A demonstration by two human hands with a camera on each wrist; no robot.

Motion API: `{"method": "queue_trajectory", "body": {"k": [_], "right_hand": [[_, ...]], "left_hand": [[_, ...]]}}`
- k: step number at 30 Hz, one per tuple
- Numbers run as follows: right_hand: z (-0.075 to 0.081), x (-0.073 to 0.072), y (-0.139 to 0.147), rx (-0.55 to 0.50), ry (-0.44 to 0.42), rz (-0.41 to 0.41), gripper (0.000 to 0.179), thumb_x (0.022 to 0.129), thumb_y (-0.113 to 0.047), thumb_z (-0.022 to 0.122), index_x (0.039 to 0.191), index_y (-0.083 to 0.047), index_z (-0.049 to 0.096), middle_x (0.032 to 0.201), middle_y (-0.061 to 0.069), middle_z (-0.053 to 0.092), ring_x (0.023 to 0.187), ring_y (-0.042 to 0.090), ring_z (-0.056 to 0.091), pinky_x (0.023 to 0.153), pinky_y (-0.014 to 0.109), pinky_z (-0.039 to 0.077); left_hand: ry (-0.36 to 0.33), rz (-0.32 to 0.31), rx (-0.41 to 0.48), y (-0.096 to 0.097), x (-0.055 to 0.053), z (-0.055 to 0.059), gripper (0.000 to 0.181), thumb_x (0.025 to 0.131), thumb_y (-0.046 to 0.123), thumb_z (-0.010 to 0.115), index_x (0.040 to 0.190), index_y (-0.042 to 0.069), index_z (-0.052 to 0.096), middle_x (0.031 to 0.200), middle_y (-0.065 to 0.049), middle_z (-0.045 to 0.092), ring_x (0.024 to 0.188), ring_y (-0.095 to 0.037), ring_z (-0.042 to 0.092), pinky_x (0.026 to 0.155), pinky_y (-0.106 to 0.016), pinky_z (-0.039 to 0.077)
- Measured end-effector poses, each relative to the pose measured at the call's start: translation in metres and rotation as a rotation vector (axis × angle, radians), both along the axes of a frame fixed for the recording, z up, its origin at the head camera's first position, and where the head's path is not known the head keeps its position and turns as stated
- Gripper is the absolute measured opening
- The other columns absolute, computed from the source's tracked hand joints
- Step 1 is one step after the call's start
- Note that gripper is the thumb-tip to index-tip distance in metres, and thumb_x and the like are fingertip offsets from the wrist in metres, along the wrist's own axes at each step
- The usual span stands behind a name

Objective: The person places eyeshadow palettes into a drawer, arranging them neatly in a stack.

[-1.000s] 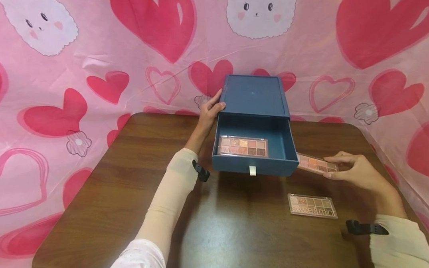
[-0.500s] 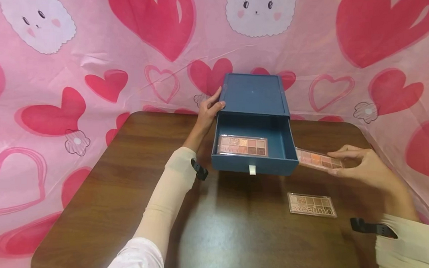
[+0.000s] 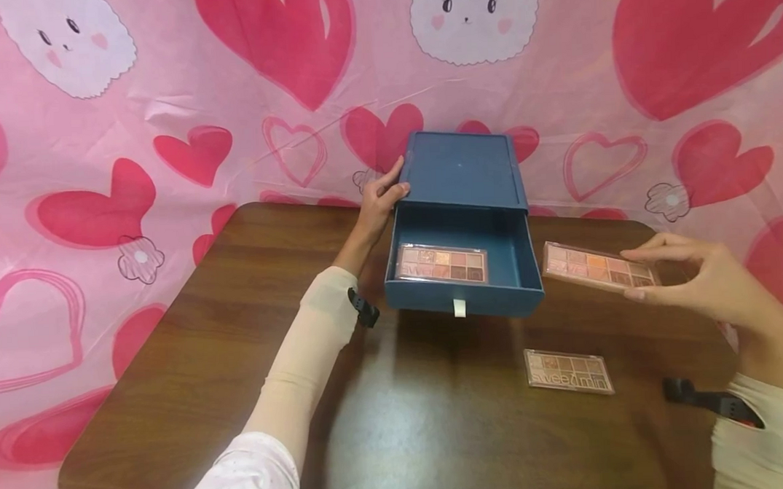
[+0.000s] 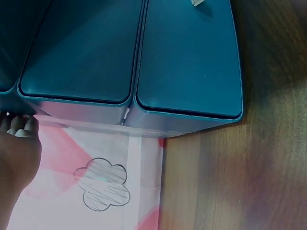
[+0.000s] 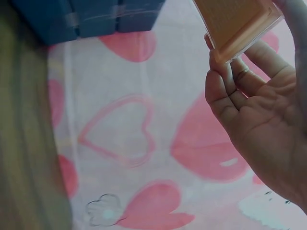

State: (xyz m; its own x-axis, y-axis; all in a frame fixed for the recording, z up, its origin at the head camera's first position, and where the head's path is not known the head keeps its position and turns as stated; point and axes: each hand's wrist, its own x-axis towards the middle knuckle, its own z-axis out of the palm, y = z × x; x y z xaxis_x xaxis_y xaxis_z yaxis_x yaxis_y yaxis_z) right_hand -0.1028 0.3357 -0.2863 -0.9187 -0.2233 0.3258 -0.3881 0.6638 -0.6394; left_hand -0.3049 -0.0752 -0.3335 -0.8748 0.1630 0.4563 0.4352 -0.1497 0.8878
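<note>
My left hand (image 3: 379, 201) rests against the left side of a blue drawer unit (image 3: 460, 167), its thumb at the top edge and a finger extended along the side. The unit's top drawer (image 3: 459, 300) is pulled out, with an eyeshadow palette (image 3: 441, 264) lying in its left front part. To the right of the drawer, my right hand (image 3: 711, 278) pinches a second eyeshadow palette (image 3: 596, 266) by its right end, above the table. In the right wrist view this palette (image 5: 235, 26) shows its plain orange-brown underside. Another palette (image 3: 568, 372) lies on the table in front.
A brown wooden table (image 3: 238, 339) carries everything. Behind it hangs a pink cloth (image 3: 259, 75) with hearts. Stacked blue drawer fronts (image 4: 192, 62) show in the left wrist view, and a white pull tab (image 3: 460, 308) hangs on the open drawer's front.
My right hand has lifted the pinched palette and moved it right, so it now shows fully clear of the drawer's side. The left hand and drawer unit have stayed put.
</note>
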Motion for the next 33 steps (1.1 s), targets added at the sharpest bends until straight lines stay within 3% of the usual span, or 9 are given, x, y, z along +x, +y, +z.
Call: {"method": "queue_trajectory", "body": {"k": [4, 10, 13, 19, 25, 33], "right_hand": [[0.015, -0.003, -0.004, -0.004, 0.029, 0.050, 0.058, 0.059, 0.013, 0.082, 0.114, 0.001, 0.070, 0.089, -0.011, 0.059, 0.078, 0.001, 0.038, 0.057, 0.023, 0.026], [0.027, -0.010, -0.021, 0.052, 0.047, 0.015, 0.057, 0.059, 0.003, 0.087, 0.113, -0.007, 0.073, 0.090, -0.014, 0.061, 0.080, 0.000, 0.040, 0.064, 0.019, 0.028], [0.028, -0.015, -0.032, 0.078, 0.035, -0.009, 0.057, 0.059, -0.004, 0.090, 0.114, -0.012, 0.074, 0.096, -0.014, 0.063, 0.088, -0.001, 0.045, 0.074, 0.015, 0.031], [0.030, -0.024, -0.057, 0.115, -0.021, 0.004, 0.058, 0.064, -0.017, 0.090, 0.118, -0.024, 0.072, 0.102, -0.011, 0.063, 0.097, 0.001, 0.049, 0.080, 0.012, 0.035], [0.030, -0.038, -0.085, 0.135, 0.001, 0.055, 0.056, 0.065, -0.022, 0.090, 0.118, -0.024, 0.072, 0.102, -0.012, 0.064, 0.097, 0.001, 0.051, 0.080, 0.012, 0.037], [0.027, -0.051, -0.117, 0.158, -0.037, 0.089, 0.053, 0.067, -0.028, 0.089, 0.118, -0.023, 0.072, 0.104, -0.011, 0.063, 0.100, 0.003, 0.050, 0.080, 0.015, 0.043]], "left_hand": [[0.005, 0.012, -0.005, 0.000, -0.001, 0.000, 0.057, 0.085, 0.012, 0.055, 0.140, -0.002, 0.047, 0.148, -0.016, 0.047, 0.105, 0.004, 0.052, 0.091, -0.011, 0.045], [0.001, 0.015, -0.005, 0.001, -0.001, 0.000, 0.057, 0.086, 0.013, 0.055, 0.140, -0.001, 0.047, 0.148, -0.014, 0.046, 0.112, 0.003, 0.048, 0.095, -0.010, 0.042], [-0.003, 0.008, 0.005, 0.001, -0.001, 0.000, 0.057, 0.086, 0.011, 0.055, 0.141, -0.002, 0.046, 0.146, -0.017, 0.048, 0.106, 0.003, 0.052, 0.093, -0.010, 0.043], [-0.014, -0.005, 0.015, 0.001, 0.000, 0.000, 0.056, 0.086, 0.009, 0.054, 0.141, -0.002, 0.046, 0.145, -0.020, 0.049, 0.093, 0.005, 0.057, 0.086, -0.011, 0.048], [0.001, 0.012, 0.001, -0.001, 0.000, 0.001, 0.058, 0.085, 0.013, 0.055, 0.141, -0.002, 0.046, 0.139, -0.025, 0.054, 0.091, 0.005, 0.057, 0.086, -0.011, 0.047], [-0.027, -0.012, 0.002, -0.002, 0.001, 0.001, 0.059, 0.085, 0.013, 0.056, 0.142, 0.000, 0.046, 0.142, -0.024, 0.052, 0.088, 0.005, 0.059, 0.083, -0.011, 0.049]]}}
